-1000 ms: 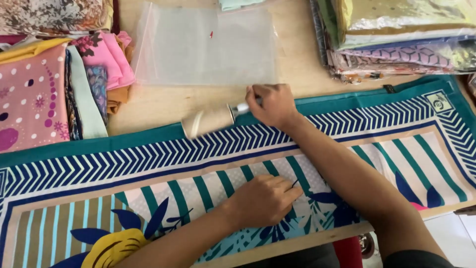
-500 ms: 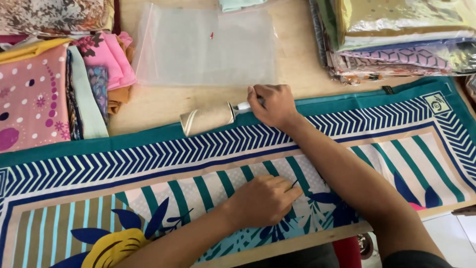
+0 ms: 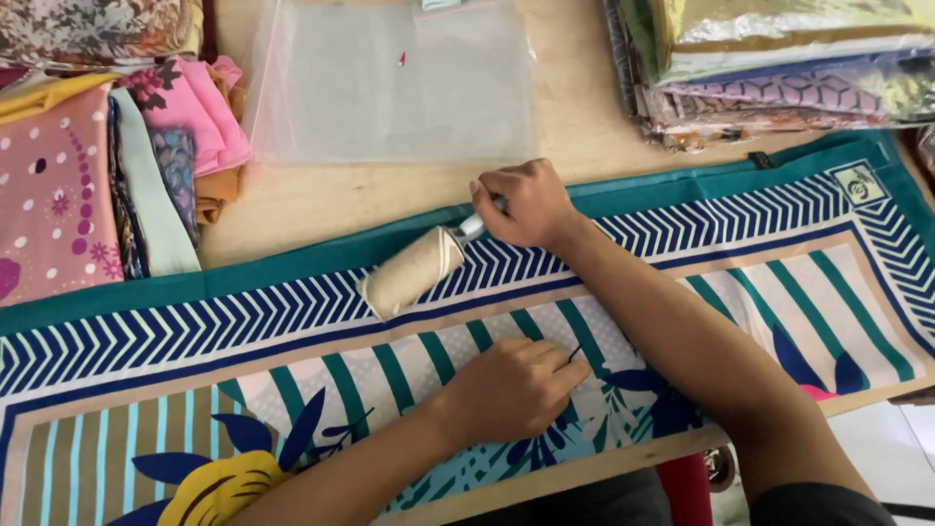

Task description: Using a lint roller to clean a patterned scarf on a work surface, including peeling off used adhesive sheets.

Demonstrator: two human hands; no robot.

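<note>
A patterned scarf point(image 3: 682, 292) with a teal border and chevron band lies spread across the wooden worktop point(image 3: 575, 117). The right hand point(image 3: 521, 205) closes its grip on the handle of a lint roller point(image 3: 414, 271), whose roll rests on the chevrons. The left hand point(image 3: 511, 388) presses flat on the scarf, seemingly pinching a dark thread. A clear plastic bag point(image 3: 390, 83) lies beyond.

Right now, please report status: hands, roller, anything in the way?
Right hand grips lint roller on patterned scarf. Left hand presses scarf flat. Nothing blocks the roller.
</note>
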